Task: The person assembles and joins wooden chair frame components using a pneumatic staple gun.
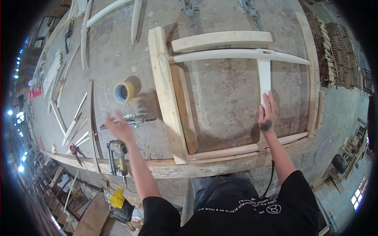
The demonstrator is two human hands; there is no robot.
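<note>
A pale wooden cross rail (265, 74) joins a curved, slotted chair-leg-like piece (224, 54) at the top to a long rounded wooden piece (224, 152) near the bench edge. My right hand (269, 115) lies along this rail, fingers stretched out and thumb to the side. A dark patch marks the back of that hand or wrist. My left hand (119, 128) is smeared by motion over a metal toggle clamp (136, 119); its fingers cannot be made out. Close below it stands a pneumatic nail gun (118, 155). A yellow roll of tape (124, 92) lies above.
A thick wooden beam (167, 94) and a shorter block (222, 41) border the frame on the bench (134, 51). Slender wooden parts (57, 78) and pliers-like red-handled tool (75, 150) lie left. Stacked wood (338, 51) stands beyond the right edge.
</note>
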